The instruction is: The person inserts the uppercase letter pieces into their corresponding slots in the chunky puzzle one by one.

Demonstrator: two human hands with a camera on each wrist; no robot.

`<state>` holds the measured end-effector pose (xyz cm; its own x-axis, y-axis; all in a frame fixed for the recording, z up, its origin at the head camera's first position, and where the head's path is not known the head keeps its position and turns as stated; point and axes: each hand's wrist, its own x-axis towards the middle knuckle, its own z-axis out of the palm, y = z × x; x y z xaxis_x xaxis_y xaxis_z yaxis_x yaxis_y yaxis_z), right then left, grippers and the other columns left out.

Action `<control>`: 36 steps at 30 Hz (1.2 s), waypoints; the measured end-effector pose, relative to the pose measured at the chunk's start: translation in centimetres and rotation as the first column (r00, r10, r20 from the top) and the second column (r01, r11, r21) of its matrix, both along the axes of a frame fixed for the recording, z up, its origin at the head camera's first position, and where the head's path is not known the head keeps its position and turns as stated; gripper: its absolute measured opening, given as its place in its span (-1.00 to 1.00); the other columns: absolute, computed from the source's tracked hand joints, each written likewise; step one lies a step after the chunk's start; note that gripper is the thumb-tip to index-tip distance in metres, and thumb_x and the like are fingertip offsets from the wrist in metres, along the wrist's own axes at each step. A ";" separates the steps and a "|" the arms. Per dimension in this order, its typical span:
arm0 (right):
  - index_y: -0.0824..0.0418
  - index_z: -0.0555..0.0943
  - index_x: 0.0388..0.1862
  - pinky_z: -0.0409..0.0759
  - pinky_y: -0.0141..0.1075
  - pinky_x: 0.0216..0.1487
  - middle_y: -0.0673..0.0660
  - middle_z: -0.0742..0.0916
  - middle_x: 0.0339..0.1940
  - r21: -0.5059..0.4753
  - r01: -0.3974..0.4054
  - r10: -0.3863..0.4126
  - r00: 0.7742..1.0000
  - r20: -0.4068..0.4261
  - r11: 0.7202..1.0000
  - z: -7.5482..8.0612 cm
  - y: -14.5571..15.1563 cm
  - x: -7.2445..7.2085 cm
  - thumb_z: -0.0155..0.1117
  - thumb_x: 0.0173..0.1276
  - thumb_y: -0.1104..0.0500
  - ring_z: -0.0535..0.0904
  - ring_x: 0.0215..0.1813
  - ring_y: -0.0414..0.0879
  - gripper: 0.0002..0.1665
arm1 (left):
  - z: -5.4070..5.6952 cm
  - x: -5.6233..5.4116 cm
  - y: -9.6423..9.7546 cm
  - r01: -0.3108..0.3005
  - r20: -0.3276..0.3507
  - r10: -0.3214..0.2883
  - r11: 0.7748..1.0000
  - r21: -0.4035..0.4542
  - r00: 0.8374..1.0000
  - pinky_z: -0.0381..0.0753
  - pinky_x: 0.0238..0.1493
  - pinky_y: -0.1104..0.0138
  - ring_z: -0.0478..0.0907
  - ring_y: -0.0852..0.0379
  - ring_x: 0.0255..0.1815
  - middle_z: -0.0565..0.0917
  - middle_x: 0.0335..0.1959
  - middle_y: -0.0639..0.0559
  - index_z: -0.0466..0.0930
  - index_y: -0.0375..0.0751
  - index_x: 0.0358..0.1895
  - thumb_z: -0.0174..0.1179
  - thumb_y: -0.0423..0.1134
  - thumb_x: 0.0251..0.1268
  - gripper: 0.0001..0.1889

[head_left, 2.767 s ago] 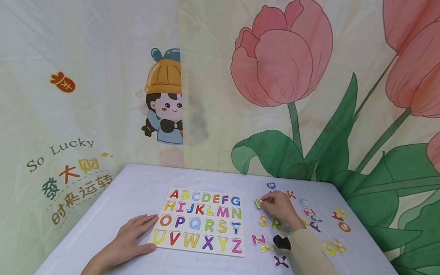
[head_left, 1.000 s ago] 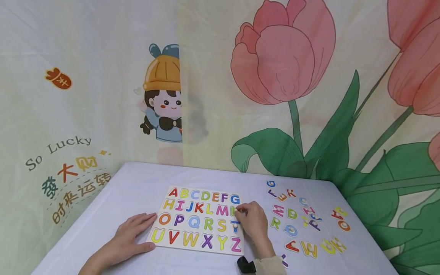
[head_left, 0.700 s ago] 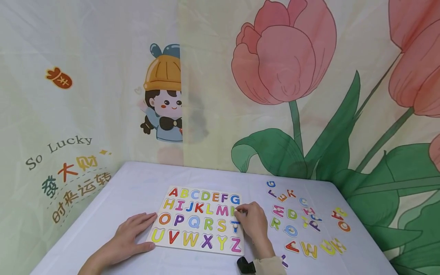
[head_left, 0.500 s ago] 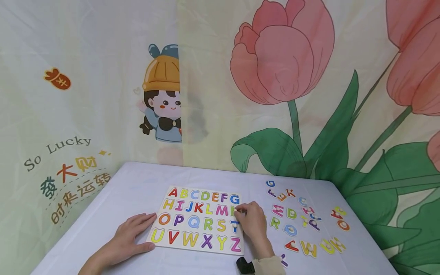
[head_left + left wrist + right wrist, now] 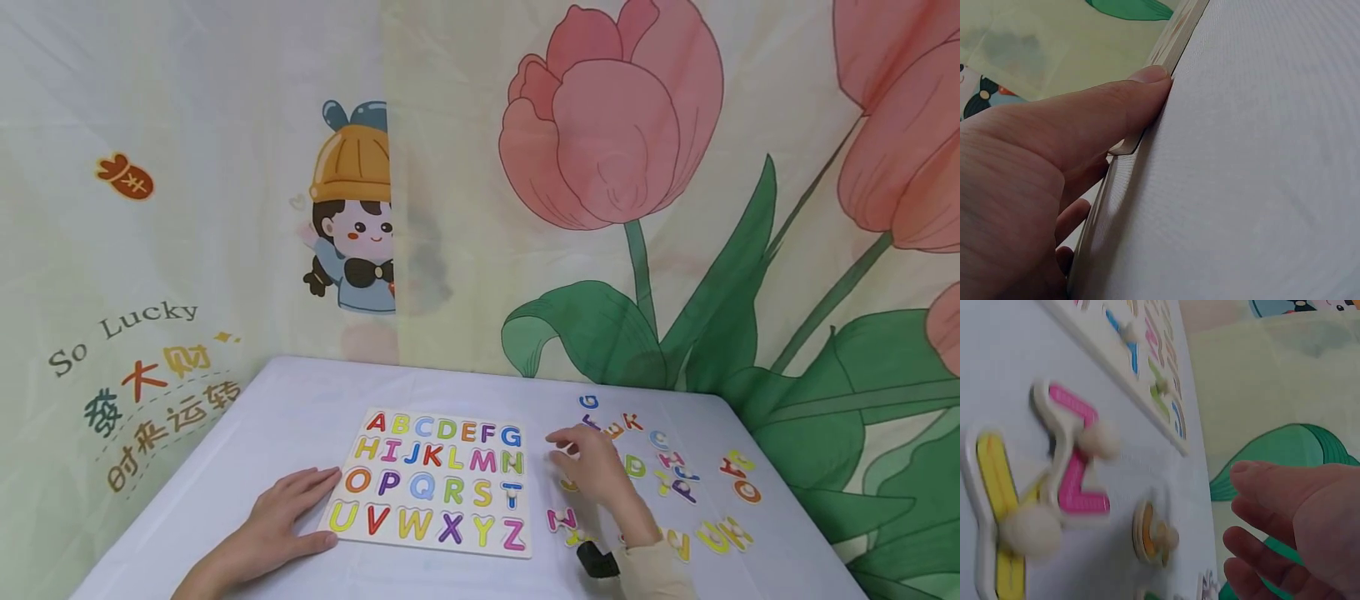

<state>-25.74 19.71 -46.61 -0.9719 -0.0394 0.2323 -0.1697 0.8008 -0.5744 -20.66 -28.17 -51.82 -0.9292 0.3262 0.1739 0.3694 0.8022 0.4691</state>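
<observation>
A white alphabet puzzle board (image 5: 517,514) lies on the table. My left hand (image 5: 277,517) rests flat at its left side with fingers stretched; in the left wrist view the thumb (image 5: 1147,75) presses against the board's edge. A green letter N (image 5: 512,462) and a blue letter T (image 5: 512,496), both with knobs, sit in their slots in the right column. My right hand (image 5: 596,467) hovers right of the board, fingers loosely bent and holding nothing. Below it are a pink letter Z (image 5: 1075,456), a yellow letter Y (image 5: 997,487) and a partly hidden yellow-orange letter S (image 5: 568,485).
Several loose knobbed letters are scattered over the table's right side, among them a blue G (image 5: 588,402), a red K (image 5: 632,422) and an orange O (image 5: 747,492). The right forearm covers some of them. A printed curtain (image 5: 450,208) hangs behind the white table (image 5: 315,417).
My right hand carried the green N from the loose letters to its slot, let go of it and moved back right over the loose letters. The left hand stays in place.
</observation>
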 end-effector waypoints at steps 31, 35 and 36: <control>-0.07 0.86 -0.06 0.66 -0.01 0.24 -0.09 0.78 -0.05 0.094 -0.167 0.155 0.980 0.127 0.981 -2.4 12.6 -3.6 0.52 0.38 0.21 0.65 0.07 -0.07 -0.77 | -0.2 0.0 0.0 -0.006 0.024 0.006 1.000 0.004 1.000 0.21 0.36 -0.34 0.28 -0.29 0.54 0.49 0.54 -0.08 0.47 -0.06 0.56 0.46 0.33 0.16 -0.06; -0.12 0.88 -0.07 0.62 0.10 0.28 -0.09 0.77 -0.05 0.090 -0.165 0.153 0.980 0.127 0.982 -2.7 12.8 -3.8 0.53 0.37 0.20 0.64 0.09 -0.05 -0.76 | -0.3 -0.1 -0.1 -0.007 0.024 0.007 1.000 0.010 1.000 0.19 0.36 -0.34 0.27 -0.28 0.55 0.48 0.54 -0.07 0.47 -0.04 0.56 0.45 0.35 0.15 -0.06; -0.11 0.88 -0.07 0.62 0.09 0.27 -0.09 0.76 -0.06 0.085 -0.166 0.155 0.979 0.130 0.982 -2.6 12.8 -3.8 0.53 0.37 0.20 0.64 0.08 -0.05 -0.76 | -0.2 -0.1 -0.1 -0.007 0.026 0.006 1.000 0.012 1.000 0.19 0.36 -0.34 0.26 -0.28 0.55 0.48 0.54 -0.08 0.47 -0.04 0.56 0.45 0.35 0.16 -0.06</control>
